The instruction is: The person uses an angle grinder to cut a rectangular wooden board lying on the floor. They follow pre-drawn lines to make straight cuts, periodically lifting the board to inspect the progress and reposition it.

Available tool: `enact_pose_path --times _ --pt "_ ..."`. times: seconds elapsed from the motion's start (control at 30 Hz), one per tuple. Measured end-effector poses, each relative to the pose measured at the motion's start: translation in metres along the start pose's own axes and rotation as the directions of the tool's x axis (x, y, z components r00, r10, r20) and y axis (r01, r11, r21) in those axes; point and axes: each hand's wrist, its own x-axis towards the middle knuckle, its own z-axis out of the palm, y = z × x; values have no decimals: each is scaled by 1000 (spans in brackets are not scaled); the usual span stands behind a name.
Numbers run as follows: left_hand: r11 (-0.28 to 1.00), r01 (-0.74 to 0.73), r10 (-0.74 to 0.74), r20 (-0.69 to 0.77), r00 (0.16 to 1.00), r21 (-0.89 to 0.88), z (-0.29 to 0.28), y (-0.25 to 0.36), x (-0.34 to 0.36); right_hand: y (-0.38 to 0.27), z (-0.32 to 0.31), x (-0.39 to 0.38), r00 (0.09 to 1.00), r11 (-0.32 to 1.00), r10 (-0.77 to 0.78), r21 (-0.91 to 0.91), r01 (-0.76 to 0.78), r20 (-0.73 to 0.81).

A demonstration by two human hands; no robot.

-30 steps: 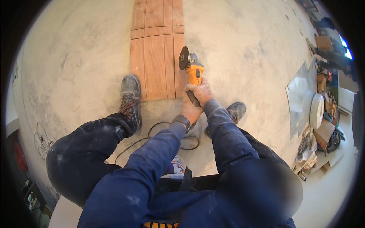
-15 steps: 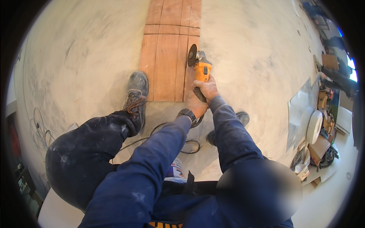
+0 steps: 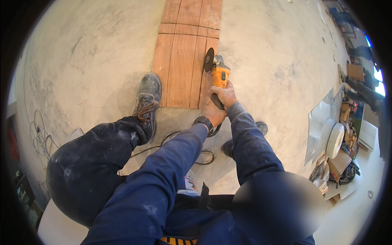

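Your left hand (image 3: pixel 214 114) and right hand (image 3: pixel 227 95): both gripping yellow-and-black angle grinder (image 3: pixel 219 76), upper centre | reddish-brown wooden board (image 3: pixel 182 61): top centre

Matt wood board (image 3: pixel 182 67); plastic grinder body (image 3: pixel 220 76); matt cloth sleeves (image 3: pixel 163 161).

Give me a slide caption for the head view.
Left hand and right hand grip an orange grinder, its disc over a wooden board.

Orange angle grinder (image 3: pixel 220 76), disc (image 3: pixel 209 60) upright, over brown board (image 3: pixel 181 69)
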Motion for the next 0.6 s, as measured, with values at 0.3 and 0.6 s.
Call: enact_pose_path --times 0.3,0.6 --pt "986 -144 142 -25 990 -79 4 -10 10 -5 0 5 999 1000 28 -13 -28 30" --pt "936 -214 226 12 974 -278 4 -10 3 0 3 -1 998 996 49 -80 -51 -28"
